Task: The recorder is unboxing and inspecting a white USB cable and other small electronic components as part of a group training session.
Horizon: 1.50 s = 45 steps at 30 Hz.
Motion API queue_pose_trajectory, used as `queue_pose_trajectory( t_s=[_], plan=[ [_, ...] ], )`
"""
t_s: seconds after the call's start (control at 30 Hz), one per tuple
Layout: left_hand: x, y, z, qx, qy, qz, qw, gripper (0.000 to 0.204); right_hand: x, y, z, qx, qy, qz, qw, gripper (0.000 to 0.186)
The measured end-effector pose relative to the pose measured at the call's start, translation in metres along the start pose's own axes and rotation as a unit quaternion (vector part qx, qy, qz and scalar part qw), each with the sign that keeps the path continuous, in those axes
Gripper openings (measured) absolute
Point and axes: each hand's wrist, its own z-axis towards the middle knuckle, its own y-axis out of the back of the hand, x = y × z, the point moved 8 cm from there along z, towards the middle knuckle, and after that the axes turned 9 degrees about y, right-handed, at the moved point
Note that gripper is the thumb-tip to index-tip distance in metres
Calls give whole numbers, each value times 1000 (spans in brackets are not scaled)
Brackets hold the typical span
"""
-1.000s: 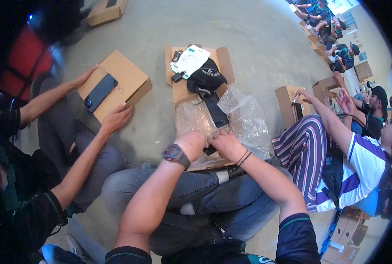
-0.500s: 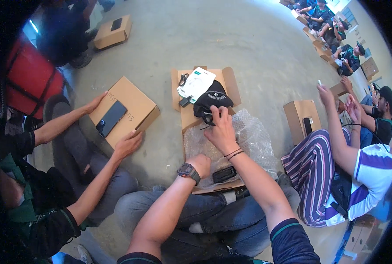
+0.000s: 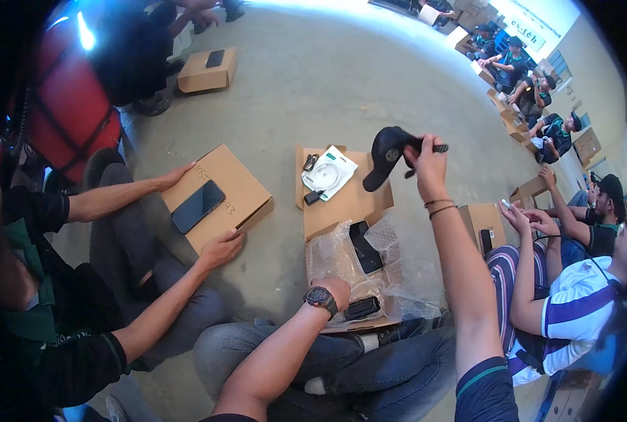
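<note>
The right hand point(image 3: 427, 167) holds a black fabric cap with a curved brim point(image 3: 389, 156) in the air, near the right side of the raised lid of an open brown cardboard box point(image 3: 322, 216); its fingers are clamped on the cap's back edge, leaving crown and brim clear at the left, a hold that seems to spare the crown from being squeezed. The left hand point(image 3: 334, 290), below which a black wristwatch point(image 3: 320, 299) is worn, lies low at the near left part of the box, perhaps steadying it; whether its fingers are apart or together cannot be told. Within the box, clear bubble wrap point(image 3: 330, 259) spreads under and around a dark, flat smartphone point(image 3: 365, 247), probably as cushioning, and a small black oblong case point(image 3: 363, 308) lies at the near edge. A white flat packet point(image 3: 333, 174), a coiled black cable point(image 3: 311, 162) and a black plug block point(image 3: 313, 197) are grouped on the lid, apart from the smartphone. At left, a co-worker's hands point(image 3: 224, 248) grip a closed brown cardboard box point(image 3: 218, 158) on two sides, apparently keeping level the dark phone on its top point(image 3: 199, 206).
</note>
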Motion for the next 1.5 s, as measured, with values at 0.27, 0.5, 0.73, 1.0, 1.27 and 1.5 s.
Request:
queue_pose_trajectory(
  t_s=[0.27,0.5,0.73,1.0,1.27,1.5],
  plan=[
    [-13,-28,29,-21,-79,3,997,39,17,-37,6,49,154,-136,977,31],
    [-8,-22,29,-60,-98,2,993,42,-41,-42,-87,140,72,-86,984,22],
    [-9,-11,16,-89,-105,15,990,42,-93,29,-215,193,-141,-88,967,61],
    [-6,-7,6,-65,-85,2,994,38,-40,33,-279,360,-181,-132,906,40],
    [15,-26,23,-137,-115,16,984,34,4,8,-308,483,97,-294,819,36],
    [-15,6,-17,-110,-109,-23,988,35,-15,36,-310,532,-17,-399,746,57]
  ],
)
